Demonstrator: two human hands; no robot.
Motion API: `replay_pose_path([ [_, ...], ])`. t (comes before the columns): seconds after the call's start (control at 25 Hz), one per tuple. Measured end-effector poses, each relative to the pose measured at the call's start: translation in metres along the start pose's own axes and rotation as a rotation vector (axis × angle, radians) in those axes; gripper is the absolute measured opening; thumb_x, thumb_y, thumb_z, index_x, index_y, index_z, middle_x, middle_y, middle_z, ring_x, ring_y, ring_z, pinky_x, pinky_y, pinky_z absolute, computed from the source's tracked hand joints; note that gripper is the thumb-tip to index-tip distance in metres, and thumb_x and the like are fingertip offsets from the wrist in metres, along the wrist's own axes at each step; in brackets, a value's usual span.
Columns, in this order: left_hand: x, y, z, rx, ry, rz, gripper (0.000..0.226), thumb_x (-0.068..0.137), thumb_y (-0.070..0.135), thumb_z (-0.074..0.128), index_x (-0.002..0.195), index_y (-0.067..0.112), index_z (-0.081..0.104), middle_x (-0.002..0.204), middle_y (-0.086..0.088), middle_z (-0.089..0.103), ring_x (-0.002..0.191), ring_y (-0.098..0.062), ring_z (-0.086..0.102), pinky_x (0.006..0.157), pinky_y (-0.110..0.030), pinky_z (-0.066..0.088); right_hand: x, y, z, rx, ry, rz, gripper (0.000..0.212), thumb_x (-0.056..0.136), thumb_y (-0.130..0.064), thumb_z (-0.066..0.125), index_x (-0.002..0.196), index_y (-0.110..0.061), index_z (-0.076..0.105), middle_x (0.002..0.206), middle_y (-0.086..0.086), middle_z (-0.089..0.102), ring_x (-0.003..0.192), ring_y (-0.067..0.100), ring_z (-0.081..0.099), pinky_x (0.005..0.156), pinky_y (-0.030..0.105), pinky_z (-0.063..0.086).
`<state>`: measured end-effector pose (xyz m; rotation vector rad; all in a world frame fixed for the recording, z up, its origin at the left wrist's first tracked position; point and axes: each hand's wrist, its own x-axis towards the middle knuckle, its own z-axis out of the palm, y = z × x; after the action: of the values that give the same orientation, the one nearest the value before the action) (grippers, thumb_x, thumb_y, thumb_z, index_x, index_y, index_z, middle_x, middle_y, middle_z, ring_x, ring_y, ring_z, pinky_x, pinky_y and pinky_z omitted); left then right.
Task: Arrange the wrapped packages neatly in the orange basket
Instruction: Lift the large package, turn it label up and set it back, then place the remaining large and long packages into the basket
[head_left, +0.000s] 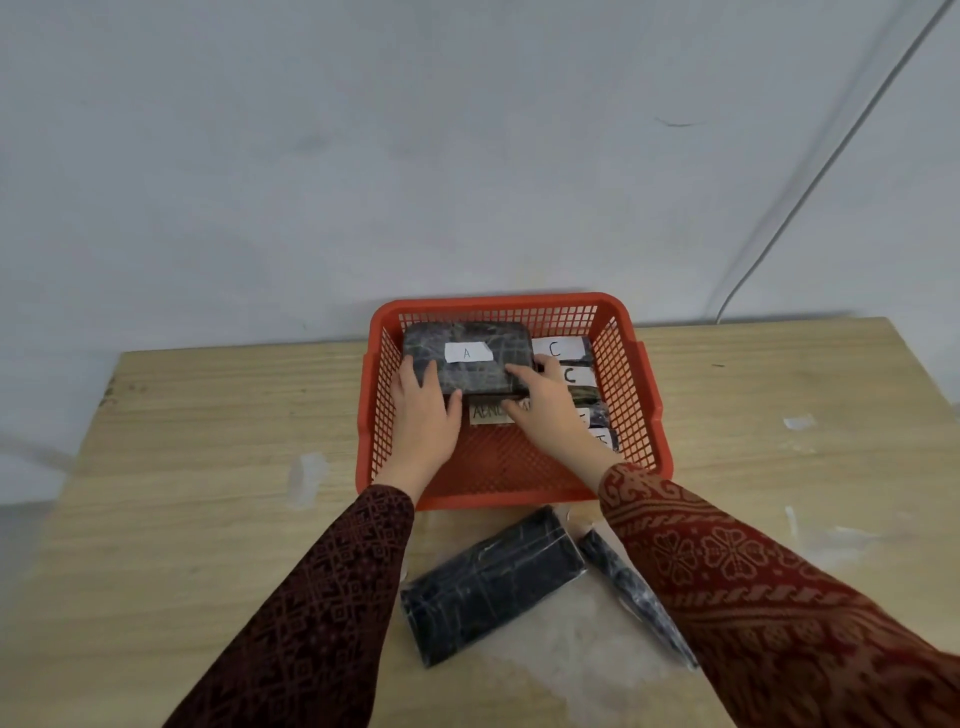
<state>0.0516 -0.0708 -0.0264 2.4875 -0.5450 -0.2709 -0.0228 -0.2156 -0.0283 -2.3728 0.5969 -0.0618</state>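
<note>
An orange mesh basket (639, 395) stands at the table's far edge. Inside, at its back left, a dark wrapped package labelled A (467, 343) lies on top of another labelled package (485, 413). My left hand (423, 410) grips the A package's near left corner, and my right hand (545, 405) holds its near right edge. Smaller packages marked C (558, 349) sit in a row along the basket's right side, partly hidden by my right hand. A large dark package (491, 584) and a thin dark one (631, 590) lie on the table in front of the basket.
The wooden table (208, 467) has pale tape marks and scuffs. A white wall rises right behind the basket, and a thin cable (810, 192) runs down it at the right. The basket's near half shows bare mesh floor.
</note>
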Motion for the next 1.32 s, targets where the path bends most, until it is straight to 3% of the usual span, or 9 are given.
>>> replay_pose_path([
  [0.28, 0.011, -0.014, 0.010, 0.377, -0.132, 0.093, 0.061, 0.102, 0.035, 0.020, 0.150, 0.000, 0.006, 0.160, -0.022, 0.001, 0.149, -0.031, -0.005, 0.122, -0.041, 0.002, -0.016, 0.005, 0.007, -0.268, -0.202, -0.050, 0.084, 0.092, -0.033, 0.057, 0.152, -0.021, -0.001, 0.158, 0.014, -0.019, 0.146, 0.033, 0.001, 0.116, 0.045, 0.023],
  [0.48, -0.001, -0.003, -0.006, 0.259, -0.198, 0.089, 0.063, 0.100, 0.036, 0.036, 0.152, 0.010, 0.011, 0.160, -0.020, -0.006, 0.148, -0.034, -0.008, 0.121, -0.043, 0.002, -0.061, -0.004, -0.018, -0.037, 0.019, -0.210, 0.053, 0.093, -0.025, 0.056, 0.142, -0.014, 0.038, 0.153, 0.012, 0.029, 0.143, 0.025, 0.022, 0.115, 0.037, 0.025],
  [0.6, -0.043, 0.005, -0.021, 0.025, -0.002, 0.233, 0.045, 0.097, 0.023, 0.046, 0.140, 0.012, 0.041, 0.153, -0.017, 0.030, 0.144, -0.031, 0.024, 0.118, -0.044, 0.023, -0.121, -0.002, -0.026, 0.129, 0.157, -0.375, 0.026, 0.090, -0.014, 0.058, 0.116, -0.011, 0.062, 0.121, 0.003, 0.057, 0.116, 0.008, 0.048, 0.100, 0.018, 0.041],
  [0.68, -0.084, 0.004, -0.030, -0.079, 0.115, 0.360, 0.031, 0.095, 0.015, 0.049, 0.124, 0.008, 0.057, 0.125, -0.012, 0.055, 0.119, -0.023, 0.050, 0.102, -0.037, 0.042, -0.161, 0.014, -0.018, 0.121, 0.126, -0.379, 0.021, 0.087, -0.015, 0.060, 0.107, -0.010, 0.065, 0.110, 0.002, 0.061, 0.106, 0.005, 0.050, 0.093, 0.013, 0.042],
  [0.76, -0.133, -0.005, -0.033, -0.161, 0.201, 0.412, 0.023, 0.094, 0.012, 0.048, 0.111, 0.005, 0.062, 0.104, -0.005, 0.058, 0.095, -0.015, 0.055, 0.084, -0.027, 0.046, -0.189, 0.036, 0.000, 0.046, 0.053, -0.337, 0.026, 0.085, -0.019, 0.064, 0.110, -0.013, 0.063, 0.114, 0.004, 0.060, 0.109, 0.012, 0.052, 0.093, 0.029, 0.045],
  [0.88, -0.199, -0.033, -0.021, -0.214, 0.235, 0.265, 0.024, 0.095, 0.020, 0.044, 0.109, 0.008, 0.061, 0.104, -0.001, 0.056, 0.094, -0.013, 0.055, 0.081, -0.027, 0.047, -0.204, 0.056, 0.021, -0.096, -0.060, -0.180, 0.053, 0.080, -0.022, 0.070, 0.130, -0.021, 0.052, 0.145, 0.006, 0.041, 0.134, 0.025, 0.038, 0.108, 0.050, 0.033],
  [1.04, -0.245, -0.060, 0.008, -0.272, 0.040, -0.107, 0.031, 0.094, 0.020, 0.053, 0.124, 0.014, 0.058, 0.137, -0.005, 0.044, 0.128, -0.019, 0.044, 0.101, -0.025, 0.034, -0.201, 0.051, 0.033, -0.155, -0.221, -0.026, 0.077, 0.082, -0.021, 0.071, 0.146, -0.026, 0.029, 0.161, 0.004, 0.004, 0.145, 0.031, 0.015, 0.115, 0.048, 0.022],
  [1.2, -0.246, -0.039, 0.010, -0.473, -0.022, -0.295, 0.032, 0.096, 0.019, 0.050, 0.125, 0.010, 0.060, 0.152, -0.009, 0.030, 0.143, -0.023, 0.027, 0.112, -0.028, 0.024, -0.206, 0.042, 0.026, -0.162, -0.192, -0.086, 0.069, 0.080, -0.017, 0.073, 0.140, -0.021, 0.039, 0.158, 0.009, 0.015, 0.141, 0.033, 0.020, 0.112, 0.050, 0.029],
  [1.32, -0.238, -0.026, -0.019, -0.583, 0.110, -0.408, 0.029, 0.098, 0.026, 0.046, 0.110, 0.015, 0.070, 0.137, -0.003, 0.049, 0.130, -0.021, 0.043, 0.106, -0.029, 0.033, -0.214, 0.031, 0.000, -0.114, -0.029, -0.271, 0.058, 0.076, -0.017, 0.076, 0.128, -0.017, 0.053, 0.143, 0.014, 0.039, 0.128, 0.032, 0.036, 0.104, 0.048, 0.040],
])
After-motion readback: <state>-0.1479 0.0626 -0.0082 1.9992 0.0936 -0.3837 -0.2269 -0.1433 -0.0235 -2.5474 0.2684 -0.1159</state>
